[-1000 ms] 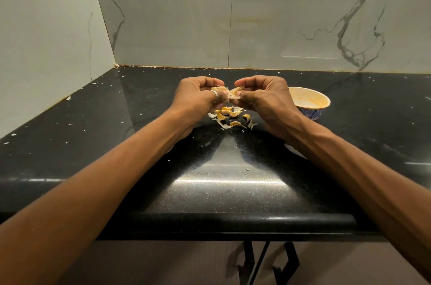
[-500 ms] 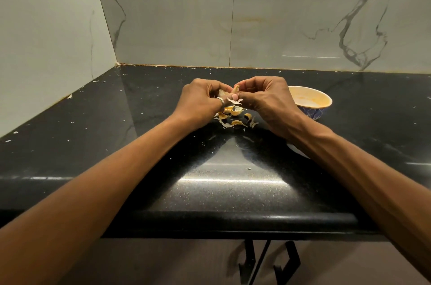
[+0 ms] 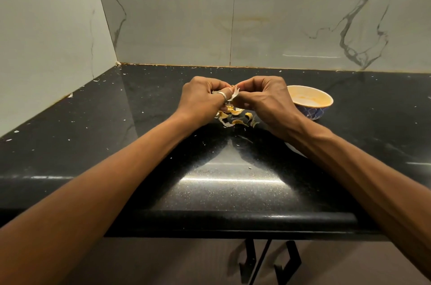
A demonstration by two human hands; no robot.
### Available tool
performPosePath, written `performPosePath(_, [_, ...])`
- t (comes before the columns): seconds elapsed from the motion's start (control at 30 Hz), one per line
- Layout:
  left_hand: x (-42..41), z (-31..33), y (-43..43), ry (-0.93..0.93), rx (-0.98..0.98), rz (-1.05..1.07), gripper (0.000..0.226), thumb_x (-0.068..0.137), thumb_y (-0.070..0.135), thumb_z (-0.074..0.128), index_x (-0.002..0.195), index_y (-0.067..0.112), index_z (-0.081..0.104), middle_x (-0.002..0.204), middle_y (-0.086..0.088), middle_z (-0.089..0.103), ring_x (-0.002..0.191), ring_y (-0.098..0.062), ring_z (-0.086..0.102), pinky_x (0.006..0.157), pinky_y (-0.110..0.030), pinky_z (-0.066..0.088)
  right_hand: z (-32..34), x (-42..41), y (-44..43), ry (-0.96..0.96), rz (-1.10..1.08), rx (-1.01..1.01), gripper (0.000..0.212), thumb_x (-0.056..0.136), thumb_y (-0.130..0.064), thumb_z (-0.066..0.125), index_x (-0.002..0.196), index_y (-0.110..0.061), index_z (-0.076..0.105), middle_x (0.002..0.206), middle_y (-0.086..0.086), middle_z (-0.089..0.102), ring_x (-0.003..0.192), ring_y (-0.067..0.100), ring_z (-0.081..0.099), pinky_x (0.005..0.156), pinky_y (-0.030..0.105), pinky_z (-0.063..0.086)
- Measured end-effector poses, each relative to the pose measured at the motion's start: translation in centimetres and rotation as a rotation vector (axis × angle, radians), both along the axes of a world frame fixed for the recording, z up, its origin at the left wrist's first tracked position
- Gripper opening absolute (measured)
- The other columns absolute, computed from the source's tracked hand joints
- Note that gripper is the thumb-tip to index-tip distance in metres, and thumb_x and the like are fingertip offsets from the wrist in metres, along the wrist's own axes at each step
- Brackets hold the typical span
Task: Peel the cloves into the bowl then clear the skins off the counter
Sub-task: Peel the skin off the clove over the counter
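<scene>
- Two hands meet above the middle of the shiny black stone counter (image 3: 233,182). The left hand (image 3: 200,100) and the right hand (image 3: 264,100) both have curled fingers. Their tips pinch one small pale garlic clove (image 3: 235,95) between them.
- Most of the garlic clove is hidden by the fingers. Only a thin white flap of skin sticks out.
- A thin silver ring (image 3: 223,96) sits on a left finger.
- A little heap of yellow and white peeled skins (image 3: 233,119) lies on the counter under the hands, which hide part of it.
- The round cream bowl with a blue patterned outside (image 3: 315,114) stands just beside the right hand. The hand covers its left edge, and I cannot tell what is inside.
- A white thing (image 3: 294,148) peeks out from under the right arm. I cannot tell what it is.
- The counter stretches wide to the left of the hands and down to its rounded front edge. Only tiny white bits lie there.
</scene>
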State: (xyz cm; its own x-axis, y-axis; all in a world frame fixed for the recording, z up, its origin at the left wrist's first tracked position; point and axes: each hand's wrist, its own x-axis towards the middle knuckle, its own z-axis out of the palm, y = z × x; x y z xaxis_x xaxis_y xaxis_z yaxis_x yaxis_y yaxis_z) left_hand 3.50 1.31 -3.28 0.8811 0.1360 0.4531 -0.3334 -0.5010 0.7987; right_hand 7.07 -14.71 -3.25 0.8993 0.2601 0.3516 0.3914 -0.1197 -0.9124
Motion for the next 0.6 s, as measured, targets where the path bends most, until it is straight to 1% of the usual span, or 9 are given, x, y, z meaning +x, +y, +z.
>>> performPosePath(0.1, [0.1,0.0,0.2,0.041,-0.096,0.003,0.014,0.092,0.015,0.070,0.084,0.024,0.077,0.083,-0.004,0.076,0.071,-0.017,0.074,0.076,-0.042,0.063,0.2,-0.2,0.0,0.031,0.023,0.063,0.012,0.083,0.010,0.070,0.092,0.003,0.072,0.085,0.018,0.073,0.077,0.025,0.074,0.080,0.037,0.062])
performPosePath(0.2, [0.2,0.0,0.7,0.072,-0.146,0.045,0.015,0.093,0.013,0.068,0.084,0.021,0.076,0.085,-0.006,0.075,0.068,-0.013,0.073,0.080,-0.042,0.063,0.4,-0.2,-0.1,0.073,0.059,0.137,0.014,0.084,0.012,0.068,0.098,0.011,0.069,0.087,0.021,0.071,0.076,0.024,0.073,0.078,0.033,0.062])
performPosePath(0.27, [0.2,0.0,1.1,0.066,-0.130,0.076,0.014,0.093,0.015,0.069,0.084,0.023,0.075,0.084,-0.004,0.075,0.067,-0.011,0.072,0.080,-0.041,0.063,0.4,-0.1,-0.1,0.110,0.069,0.157,0.016,0.085,0.011,0.069,0.101,0.011,0.069,0.089,0.020,0.071,0.076,0.024,0.073,0.074,0.029,0.061])
performPosePath(0.37, [0.1,0.1,1.0,0.060,-0.041,0.089,0.006,0.090,0.017,0.072,0.090,0.021,0.077,0.085,-0.001,0.075,0.067,-0.013,0.073,0.078,-0.037,0.063,0.3,0.0,0.1,0.091,0.043,0.090,0.016,0.084,0.010,0.070,0.100,0.005,0.072,0.093,0.021,0.073,0.080,0.027,0.073,0.076,0.032,0.062])
performPosePath(0.4, [0.1,0.1,0.9,0.061,-0.017,0.090,0.006,0.088,0.018,0.074,0.094,0.020,0.077,0.085,0.000,0.075,0.066,-0.013,0.073,0.078,-0.036,0.063,0.2,0.0,0.1,0.079,0.029,0.067,0.017,0.084,0.011,0.070,0.098,0.003,0.073,0.093,0.021,0.073,0.082,0.030,0.074,0.078,0.035,0.062])
performPosePath(0.47, [0.1,0.1,0.8,0.065,0.000,0.095,0.014,0.085,0.021,0.078,0.100,0.019,0.077,0.085,0.001,0.075,0.066,-0.015,0.074,0.077,-0.035,0.063,0.2,0.1,0.1,0.064,-0.005,0.030,0.019,0.081,0.012,0.070,0.094,-0.002,0.075,0.091,0.020,0.075,0.086,0.035,0.074,0.081,0.040,0.063])
performPosePath(0.53, [0.0,0.2,0.9,0.062,0.029,0.075,0.014,0.085,0.023,0.078,0.099,0.019,0.078,0.084,0.000,0.075,0.068,-0.016,0.074,0.077,-0.037,0.062,0.2,0.2,0.0,0.019,-0.035,-0.028,0.019,0.079,0.006,0.071,0.088,-0.010,0.077,0.086,0.015,0.076,0.084,0.033,0.075,0.082,0.044,0.062])
performPosePath(0.6, [-0.1,0.3,0.8,0.053,0.075,0.036,0.010,0.086,0.024,0.077,0.095,0.020,0.080,0.080,0.000,0.076,0.069,-0.016,0.073,0.077,-0.040,0.062,0.0,0.1,-0.1,-0.039,-0.049,-0.094,0.013,0.078,-0.003,0.075,0.087,-0.012,0.077,0.081,0.009,0.077,0.079,0.026,0.076,0.081,0.043,0.063])
